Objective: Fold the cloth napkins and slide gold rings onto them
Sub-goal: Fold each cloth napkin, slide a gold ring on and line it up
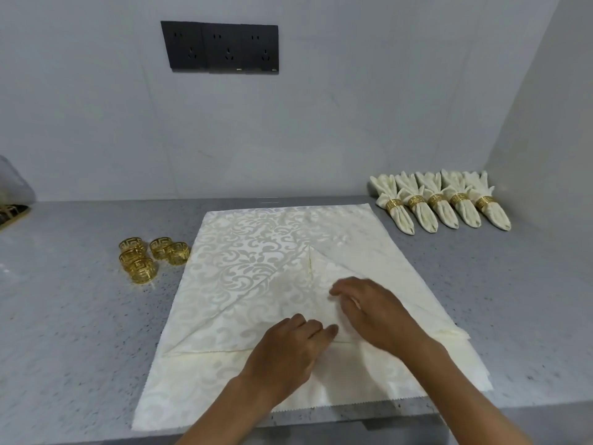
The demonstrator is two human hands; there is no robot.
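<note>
Both our hands, left hand [288, 354] and right hand [375, 316], press flat-fingered, close together, on the napkin [244, 271] overhanging the countertop's [80, 316] near edge.
Folded corners could spring open, or the cloth slip off.

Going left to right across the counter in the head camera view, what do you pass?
Cluster of loose gold rings → cream damask napkin being folded, with left hand then right hand on it → row of five finished ringed napkins.
</note>
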